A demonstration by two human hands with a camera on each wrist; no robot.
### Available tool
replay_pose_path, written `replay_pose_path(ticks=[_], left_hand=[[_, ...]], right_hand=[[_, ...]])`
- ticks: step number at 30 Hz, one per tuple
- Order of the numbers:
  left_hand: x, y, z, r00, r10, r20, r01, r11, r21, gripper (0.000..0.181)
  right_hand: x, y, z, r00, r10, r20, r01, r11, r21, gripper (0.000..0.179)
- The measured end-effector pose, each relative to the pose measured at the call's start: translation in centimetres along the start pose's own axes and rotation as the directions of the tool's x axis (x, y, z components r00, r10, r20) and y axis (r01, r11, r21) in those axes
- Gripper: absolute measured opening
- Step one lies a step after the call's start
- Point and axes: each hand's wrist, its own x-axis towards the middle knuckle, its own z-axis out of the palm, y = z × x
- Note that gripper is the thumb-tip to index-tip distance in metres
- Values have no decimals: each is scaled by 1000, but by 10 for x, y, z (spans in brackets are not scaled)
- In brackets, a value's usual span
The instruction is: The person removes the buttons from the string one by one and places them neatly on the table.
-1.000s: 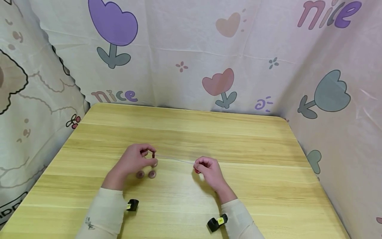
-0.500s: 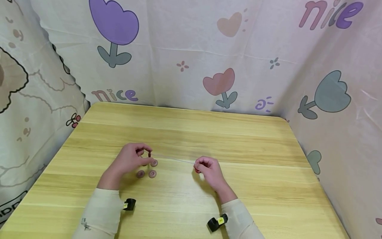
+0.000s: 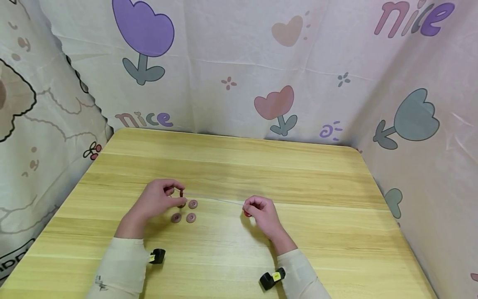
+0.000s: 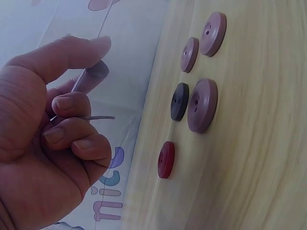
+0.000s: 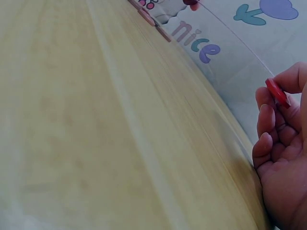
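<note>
In the head view my left hand (image 3: pixel 156 200) pinches a dark button (image 4: pixel 99 69) on edge between thumb and fingertip, raised above the table. A thin cord (image 3: pixel 216 199) runs from it across to my right hand (image 3: pixel 262 215), and its loose end (image 4: pixel 103 117) sticks out past the curled fingers of the left hand. My right hand pinches a red button (image 5: pixel 277 92), where the cord ends at the fingertips. Below the left hand lie mauve buttons (image 3: pixel 191 217), a dark button (image 4: pixel 180 101) and another red button (image 4: pixel 166 160), all flat on the table.
The wooden table (image 3: pixel 224 166) reaches back to a patterned cloth (image 3: pixel 209 45) that hangs behind it and along both sides. A black wrist camera (image 3: pixel 158 256) sits on the left sleeve, and another camera (image 3: pixel 269 280) on the right one.
My left hand has moved left with the dark button, uncovering a mauve button that its thumb overlapped before. The right hand stays in the same place, and the cord between them shows longer.
</note>
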Motion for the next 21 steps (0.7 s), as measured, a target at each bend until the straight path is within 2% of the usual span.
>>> replay_pose_path(ticks=[5,10,18,21], left_hand=[[0,-5,0,1000,16,-3,-16,1000,8,32],[-2,-9,-3,1000,8,-7,-8,1000,13,32],[-7,-15,-8,1000,0,-26,1,1000,26,30],[-9,-16,-10,1000,3,-31,-2,1000,26,31]], right_hand=[[0,-1,0,1000,15,0,-15,1000,5,8],[1,-3,0,999,34,14,-34,999,6,9],[-6,-32,5,1000,23,19,-23,999,-25,8],[-6,-33,6,1000,17,20,-17,1000,-15,8]])
